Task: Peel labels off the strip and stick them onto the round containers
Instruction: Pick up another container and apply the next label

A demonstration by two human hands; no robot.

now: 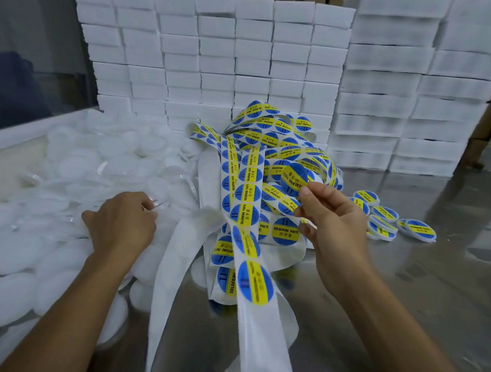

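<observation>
Round containers (pixel 69 166), clear and white, are heaped across the left of a shiny metal table (pixel 427 281). They appear light, stiff and smooth, likely to slide, so each is probably best taken by its rim.

The left hand (pixel 122 223) is laid on the heap with its fingers curled over the clear rim of one container (pixel 156 204); how firmly it is gripped cannot be told.

In the middle, a long paper strip (pixel 245 191) of round blue and yellow labels marked "SOLDERING PASTE" lies tangled in a loose pile, with emptied white backing (pixel 170 271) trailing toward the viewer. The strip looks thin, floppy and easily twisted.

Right of centre, the right hand (pixel 329 216) is raised above the pile. One label (pixel 294 180) is pinched at its edge between thumb and forefinger, the other fingers loosely curled. The label is judged weightless, limp and sticky underneath, apt to curl or cling to itself, so an edge pinch seems the safest hold.

Further right, a few labelled containers (pixel 385 214) lie in a small cluster on the table. Stacks of white blocks (pixel 251 54) fill the background.
</observation>
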